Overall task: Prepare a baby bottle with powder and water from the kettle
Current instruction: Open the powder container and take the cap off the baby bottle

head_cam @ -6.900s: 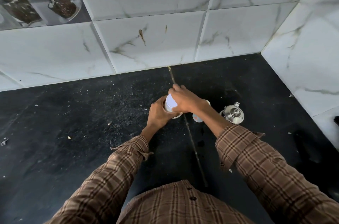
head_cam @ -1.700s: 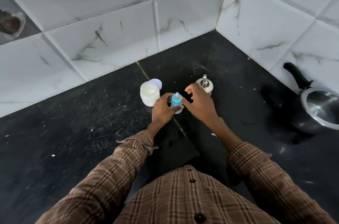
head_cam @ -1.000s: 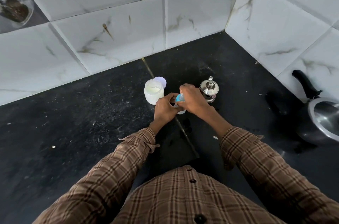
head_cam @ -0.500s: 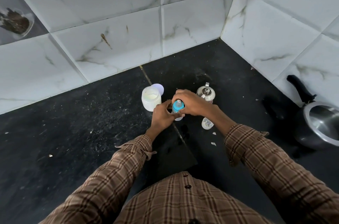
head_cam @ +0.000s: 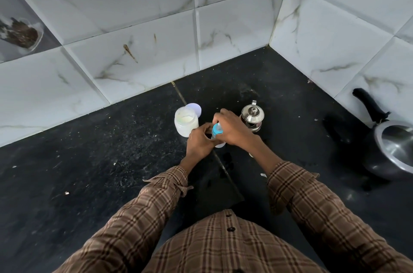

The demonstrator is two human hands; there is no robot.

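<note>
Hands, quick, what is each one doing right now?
Left hand: grips the small clear baby bottle.
Right hand: fingers curled around the bottle's blue teat collar.

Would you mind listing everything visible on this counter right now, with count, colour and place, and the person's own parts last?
Baby bottle: one, clear with a blue collar and teat, upright at the centre, held between both hands.
Powder jar: one, white, open, left of the bottle.
Jar lid: one, pale lilac, behind the jar.
Kettle: one, shiny steel, lidded, right of the bottle.
Pressure cooker: one, dark grey with a black handle, far right by the wall.
Countertop: one, black, speckled with crumbs.
Wall tiles: several, white marbled, behind and to the right.
Left hand: grips the bottle's body.
Right hand: grips the bottle's collar from above.
Sleeves: two, brown plaid.
</note>
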